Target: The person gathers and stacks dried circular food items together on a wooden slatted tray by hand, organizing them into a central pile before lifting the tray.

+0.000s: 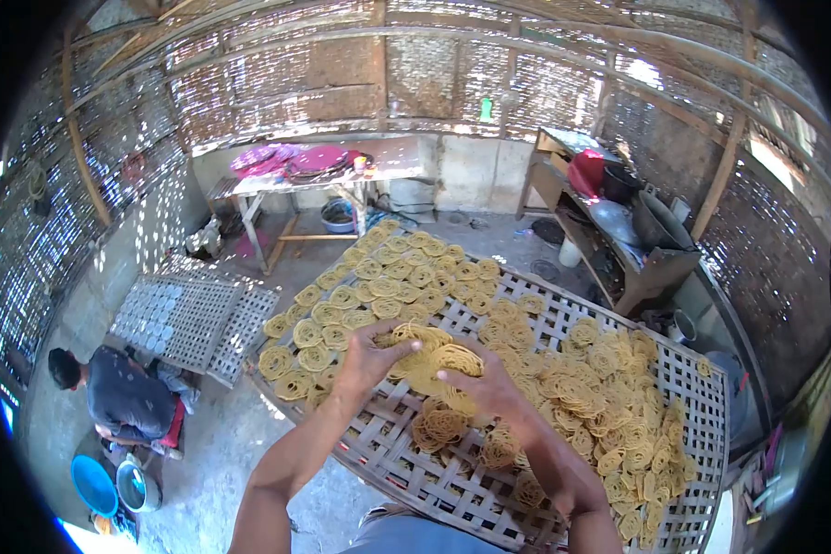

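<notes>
My left hand [369, 360] is closed on the left side of some coiled yellow noodle crackers [417, 336], its thumb lying over them. My right hand [489, 380] grips a stack of the same round crackers [459, 359], with the thumb toward me. Both hands are close together above a woven bamboo rack [452, 319]. Flat crackers [386, 286] lie in rows on the rack's far left part. Loose crackers [572, 392] are heaped on its right side. A small clump of crackers [439, 425] rests below my hands.
A co-worker [129, 392] crouches at the left by a blue basin [94, 485] and a metal pot [138, 487]. Another rack [189, 309] with pale rounds leans behind them. A table [388, 159] with pink items stands at the back, and a wooden shelf [572, 217] holds pans at the right.
</notes>
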Demonstrator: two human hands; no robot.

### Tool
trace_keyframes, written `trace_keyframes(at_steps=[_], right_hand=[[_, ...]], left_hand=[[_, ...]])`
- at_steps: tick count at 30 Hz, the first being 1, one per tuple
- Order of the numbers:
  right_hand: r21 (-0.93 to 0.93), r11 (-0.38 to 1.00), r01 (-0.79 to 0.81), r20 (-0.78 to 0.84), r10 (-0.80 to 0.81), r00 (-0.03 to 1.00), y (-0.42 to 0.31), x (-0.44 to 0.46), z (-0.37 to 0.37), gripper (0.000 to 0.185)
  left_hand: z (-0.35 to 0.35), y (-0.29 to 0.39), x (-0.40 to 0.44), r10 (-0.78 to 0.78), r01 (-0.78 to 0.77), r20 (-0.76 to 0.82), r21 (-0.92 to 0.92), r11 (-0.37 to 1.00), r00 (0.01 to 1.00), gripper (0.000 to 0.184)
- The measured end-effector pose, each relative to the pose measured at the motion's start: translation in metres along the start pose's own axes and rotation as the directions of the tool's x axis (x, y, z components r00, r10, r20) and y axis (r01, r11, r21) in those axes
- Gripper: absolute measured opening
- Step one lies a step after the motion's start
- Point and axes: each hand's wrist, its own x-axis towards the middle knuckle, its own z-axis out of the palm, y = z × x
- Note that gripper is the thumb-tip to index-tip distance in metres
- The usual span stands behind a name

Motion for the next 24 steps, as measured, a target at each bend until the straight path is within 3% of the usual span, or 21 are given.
trace_keyframes(at_steps=[3,4,6,7,10,11,13,16,19,22,24], right_hand=[[0.063,0.997,-0.037,-0.108,0.044,0.993,0.01,-0.015,-0.02,0.043],[0.112,0.992,-0.063,-0.137,0.078,0.987,0.016,-0.02,-0.024,0.043],[0.271,0.962,0.031,-0.392,0.081,0.916,0.025,-0.026,-0.019,0.04],[0.339,0.936,0.092,-0.505,0.098,0.858,0.027,-0.027,-0.018,0.038],[0.31,0.948,0.074,-0.684,0.168,0.71,0.025,-0.026,-0.028,0.039],[0.244,0.966,0.09,-0.721,0.118,0.683,0.026,-0.025,-0.032,0.041],[0.105,0.988,0.113,-0.778,0.011,0.628,0.03,-0.022,-0.039,0.045],[0.072,0.982,0.175,-0.807,-0.045,0.589,0.034,-0.015,-0.043,0.058],[0.364,0.917,0.163,-0.749,0.184,0.636,0.023,-0.015,-0.05,0.066],[0.5,0.849,0.17,-0.699,0.28,0.658,0.021,-0.016,-0.059,0.061],[0.358,0.883,0.303,-0.764,0.09,0.639,0.059,-0.007,-0.065,0.063]], left_hand=[[0.046,0.009,0.0,-0.127,0.097,-0.084,-0.301,0.949,0.988,0.028],[0.056,0.01,-0.001,-0.143,0.111,-0.085,-0.304,0.946,0.986,0.027],[0.071,0.005,-0.008,-0.178,0.141,-0.096,-0.31,0.94,0.979,0.025],[0.075,0.004,-0.01,-0.216,0.184,-0.049,-0.362,0.914,0.975,0.026],[0.078,-0.001,-0.018,-0.323,0.326,0.095,-0.49,0.809,0.942,0.03],[0.08,-0.002,-0.022,-0.296,0.333,0.155,-0.486,0.808,0.943,0.032],[0.082,-0.003,-0.029,-0.238,0.344,0.269,-0.48,0.807,0.933,0.036],[0.084,-0.01,-0.03,-0.236,0.311,0.261,-0.302,0.901,0.936,0.037],[0.08,-0.029,-0.023,-0.222,0.281,0.289,-0.181,0.943,0.931,0.042],[0.077,-0.05,-0.016,-0.185,0.276,0.308,-0.285,0.918,0.933,0.041],[0.083,-0.049,-0.017,-0.183,0.28,0.285,-0.352,0.893,0.941,0.039]])
